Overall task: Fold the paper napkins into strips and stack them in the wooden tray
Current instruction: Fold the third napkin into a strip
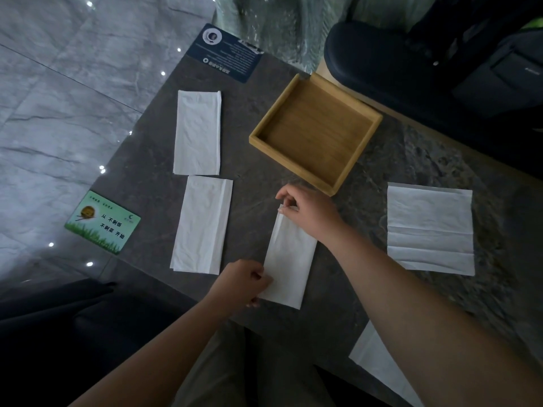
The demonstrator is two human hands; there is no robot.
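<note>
A white paper napkin (289, 267), folded into a strip, lies on the dark stone table in front of me. My right hand (308, 212) pinches its far end. My left hand (244, 282) pinches its near left corner. The wooden tray (346, 174) stands just beyond my right hand with nothing inside. Two more folded strips lie to the left, one far (198, 132) and one near (202, 224). An unfolded napkin (430, 229) with creases lies flat at the right. Another napkin (379, 362) sits at the table's near right edge, partly hidden under my right forearm.
A dark blue card (226, 52) lies at the table's far corner and a green card (102, 221) at its left edge. A dark padded seat (396, 63) stands behind the tray. The table (323, 333) ends just before my lap; grey floor tiles lie to the left.
</note>
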